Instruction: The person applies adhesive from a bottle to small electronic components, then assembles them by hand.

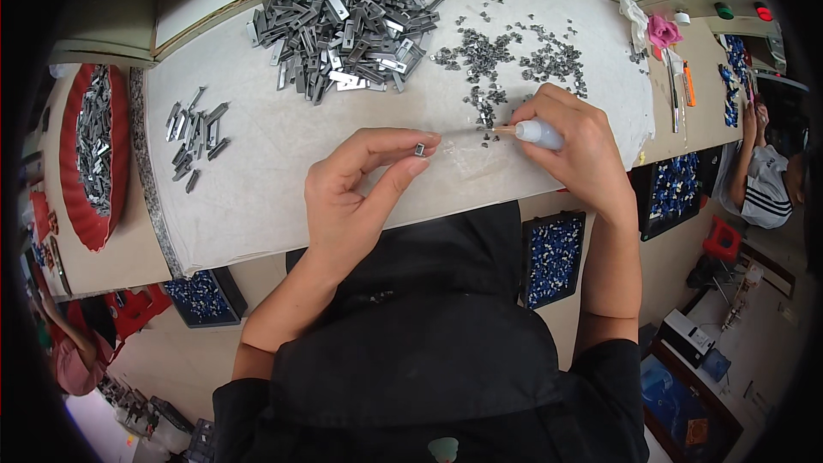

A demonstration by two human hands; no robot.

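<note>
My left hand [351, 184] pinches a small metal part [420, 149] with a hollow, squarish end between thumb and forefinger, above the white work surface [283, 167]. In my right hand [579, 141] is a small translucent squeeze bottle [542, 134] with a thin tip, held on its side. The tip points left toward the lower end of a scatter of tiny metal pieces [480, 56]; whether it touches any, I cannot tell. Beyond my left hand rises a big heap of channel-shaped metal parts [339, 21]. Several similar loose parts [199, 130] lie at the left.
A red oval basket [77, 206] full of metal parts stands at the far left. Trays of blue and white pieces [553, 257] sit below the table edge. An orange-handled tool [688, 86] and a pink flower [663, 32] lie at right. Other people work at both sides.
</note>
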